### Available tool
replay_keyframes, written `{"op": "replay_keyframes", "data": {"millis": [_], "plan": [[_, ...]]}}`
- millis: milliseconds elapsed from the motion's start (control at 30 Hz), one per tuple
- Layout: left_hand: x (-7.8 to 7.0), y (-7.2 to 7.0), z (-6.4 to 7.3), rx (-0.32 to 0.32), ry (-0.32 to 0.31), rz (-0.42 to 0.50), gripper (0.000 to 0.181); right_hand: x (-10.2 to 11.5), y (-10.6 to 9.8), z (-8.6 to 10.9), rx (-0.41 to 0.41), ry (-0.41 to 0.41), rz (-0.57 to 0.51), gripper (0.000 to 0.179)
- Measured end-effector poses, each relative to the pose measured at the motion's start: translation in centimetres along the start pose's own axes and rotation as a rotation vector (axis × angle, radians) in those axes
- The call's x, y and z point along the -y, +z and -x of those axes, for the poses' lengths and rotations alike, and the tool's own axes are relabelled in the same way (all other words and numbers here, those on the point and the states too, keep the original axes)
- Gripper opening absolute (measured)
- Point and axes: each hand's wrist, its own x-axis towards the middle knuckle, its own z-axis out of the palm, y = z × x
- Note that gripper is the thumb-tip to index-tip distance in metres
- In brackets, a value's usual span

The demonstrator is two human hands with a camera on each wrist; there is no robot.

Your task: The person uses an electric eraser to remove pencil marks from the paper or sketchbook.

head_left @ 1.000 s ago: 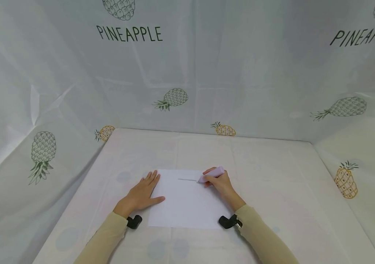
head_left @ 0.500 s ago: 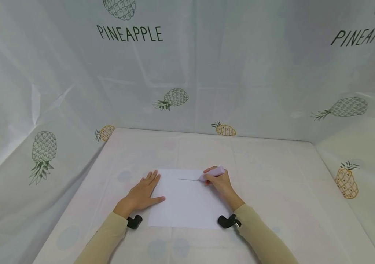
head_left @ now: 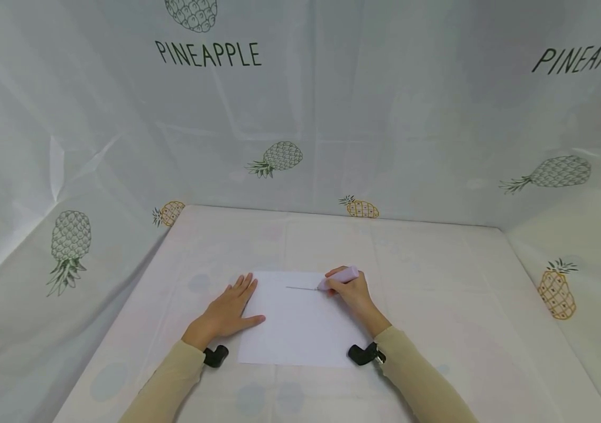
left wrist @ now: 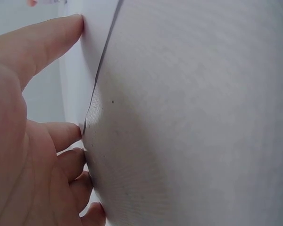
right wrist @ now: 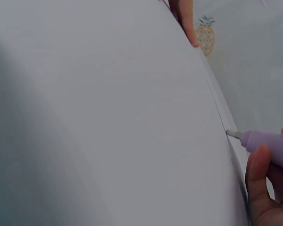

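A sheet of white paper [head_left: 295,335] lies flat on the table, with a thin dark line [head_left: 300,288] across its upper part. My left hand [head_left: 228,311] rests spread at the paper's left edge, the thumb reaching onto the sheet. In the left wrist view, the fingertips of the left hand [left wrist: 37,141] press down along that edge. My right hand [head_left: 350,294] grips a thick lilac pen-shaped tool [head_left: 343,277] near the paper's upper right. The right wrist view shows the lilac pen-shaped tool [right wrist: 269,143] with its narrow greyish tip right at the line.
A pale cloth with faint spots covers the table [head_left: 437,282]. Behind and at the sides hangs a white curtain [head_left: 411,117] printed with pineapples. Black devices sit at the left wrist [head_left: 216,356] and right wrist [head_left: 363,355].
The tool's tip has shifted very slightly upward, onto the line's right end. My left hand and the paper stay in place.
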Motion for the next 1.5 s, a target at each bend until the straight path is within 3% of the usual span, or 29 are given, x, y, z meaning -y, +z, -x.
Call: {"op": "replay_keyframes", "data": {"millis": [133,333,767,1500], "plan": [[-0.2,0.0,0.1,-0.004,0.002,-0.002,0.095,-1.7,-0.2,-0.7,-0.045,-0.026,0.033,0.015],[-0.4,-0.2,0.4,-0.012,0.006,0.000,0.095,-1.8,-0.1,-0.7,-0.081,-0.054,0.081,0.013],[-0.3,-0.1,0.2,-0.008,0.006,0.003,0.094,-1.1,-0.1,-0.5,-0.044,-0.007,0.047,0.019],[-0.2,-0.3,0.1,0.006,0.002,-0.008,0.095,-1.3,0.0,-0.5,-0.037,-0.040,-0.004,0.013]]}}
